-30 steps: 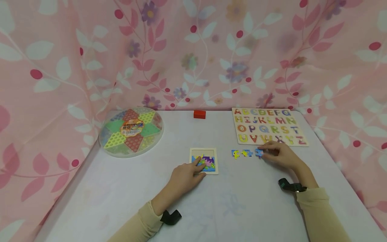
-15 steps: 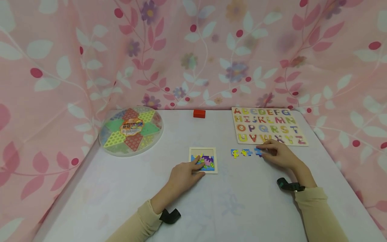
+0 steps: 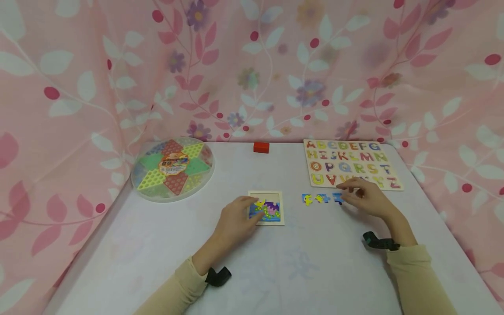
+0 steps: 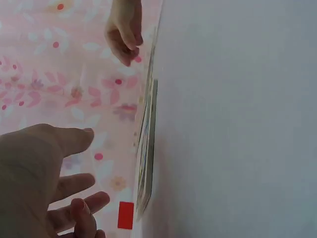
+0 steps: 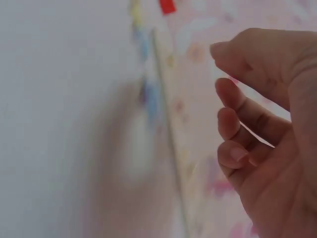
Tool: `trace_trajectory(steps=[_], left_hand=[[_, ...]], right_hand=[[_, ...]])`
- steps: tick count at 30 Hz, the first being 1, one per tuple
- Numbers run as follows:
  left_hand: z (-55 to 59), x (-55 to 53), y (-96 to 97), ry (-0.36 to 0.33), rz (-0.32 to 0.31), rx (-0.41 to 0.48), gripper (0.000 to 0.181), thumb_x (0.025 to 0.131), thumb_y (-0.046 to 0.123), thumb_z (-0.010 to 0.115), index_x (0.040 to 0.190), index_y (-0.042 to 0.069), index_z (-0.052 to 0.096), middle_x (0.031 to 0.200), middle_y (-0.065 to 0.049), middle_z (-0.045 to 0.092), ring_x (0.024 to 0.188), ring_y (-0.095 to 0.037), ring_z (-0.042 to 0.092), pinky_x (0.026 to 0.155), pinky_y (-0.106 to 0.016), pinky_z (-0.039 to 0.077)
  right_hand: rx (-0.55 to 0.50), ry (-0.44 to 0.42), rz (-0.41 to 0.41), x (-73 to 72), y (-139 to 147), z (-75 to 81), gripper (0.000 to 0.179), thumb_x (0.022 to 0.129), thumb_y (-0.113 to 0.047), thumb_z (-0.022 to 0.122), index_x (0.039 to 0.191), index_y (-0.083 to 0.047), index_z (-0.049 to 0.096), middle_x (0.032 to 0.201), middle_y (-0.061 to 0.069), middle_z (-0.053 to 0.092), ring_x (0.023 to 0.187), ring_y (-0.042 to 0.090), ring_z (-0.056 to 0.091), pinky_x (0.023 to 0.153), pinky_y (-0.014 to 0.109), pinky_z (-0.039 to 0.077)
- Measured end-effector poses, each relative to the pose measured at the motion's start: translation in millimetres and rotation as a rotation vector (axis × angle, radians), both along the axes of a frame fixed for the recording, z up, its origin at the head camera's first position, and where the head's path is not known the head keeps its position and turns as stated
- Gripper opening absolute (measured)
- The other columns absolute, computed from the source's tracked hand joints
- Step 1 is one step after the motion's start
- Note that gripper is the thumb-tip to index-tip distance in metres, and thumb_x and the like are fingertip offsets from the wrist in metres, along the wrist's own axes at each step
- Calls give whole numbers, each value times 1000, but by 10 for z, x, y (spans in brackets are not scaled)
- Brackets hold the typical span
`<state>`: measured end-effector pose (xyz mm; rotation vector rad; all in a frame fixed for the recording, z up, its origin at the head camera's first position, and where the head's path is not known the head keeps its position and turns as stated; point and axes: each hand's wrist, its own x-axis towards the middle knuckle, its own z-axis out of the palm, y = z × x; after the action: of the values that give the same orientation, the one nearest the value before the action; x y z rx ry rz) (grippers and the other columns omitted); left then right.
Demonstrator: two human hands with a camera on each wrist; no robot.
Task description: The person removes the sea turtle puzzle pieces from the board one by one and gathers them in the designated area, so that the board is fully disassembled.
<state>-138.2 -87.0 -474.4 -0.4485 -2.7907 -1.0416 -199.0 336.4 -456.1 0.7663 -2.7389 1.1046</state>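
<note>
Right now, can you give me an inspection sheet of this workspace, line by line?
Surface: white table, flat and pale.
Job's things: small framed puzzle, partly filled; three loose puzzle pieces in a row to its right.
Clutter: round game box at rear left; red block at rear centre; alphabet board at rear right.
Grippers: left hand rests at the puzzle's left edge, fingers relaxed; right hand has its fingertips at the rightmost loose piece, whether they grip it is unclear.
Cables: nothing seen; a black strap on each wrist.
Surroundings: pink floral curtain on three sides.
</note>
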Motion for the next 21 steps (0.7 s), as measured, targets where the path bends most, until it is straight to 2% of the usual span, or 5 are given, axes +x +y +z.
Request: trace_trajectory(steps=[4,8,10,14,21], left_hand=[[-52,-148,-146,-76,52,35,68,93,40,82,149,9,62,148,-11,63,129,-36,50,104,-54,42],[-154,-244,-259,-247,37,101,78,94,43,80,161,20,49,162,-3,50,127,-30,34,101,-47,37],[-186,-257,-292,-273,20,114,80,93,43,82,162,22,47,162,-3,49,120,-28,33,96,-44,37],[-225,-251,-322,-212,0,48,79,91,42,84,159,20,52,152,-10,57,105,-25,34,85,-39,35],[-176,-192,-339,-157,-59,-80,70,95,44,79,154,15,55,163,4,48,99,-22,39,84,-38,36]], right_hand=[[-48,77,40,-12,-389,225,27,91,1,80,117,-7,79,102,7,71,83,12,53,67,23,43],[-119,13,77,-61,-944,363,23,95,-5,79,117,-12,79,100,2,70,81,14,53,64,23,43],[-162,-39,110,-104,-1241,355,22,96,-8,79,118,-13,80,100,0,71,82,16,55,65,23,44],[-196,-146,184,-175,-1753,208,23,98,-10,77,121,-7,78,101,2,73,86,18,59,73,24,49],[-132,-266,195,-184,-2101,-120,23,95,-12,80,117,-5,79,93,-1,70,84,16,59,76,24,49]])
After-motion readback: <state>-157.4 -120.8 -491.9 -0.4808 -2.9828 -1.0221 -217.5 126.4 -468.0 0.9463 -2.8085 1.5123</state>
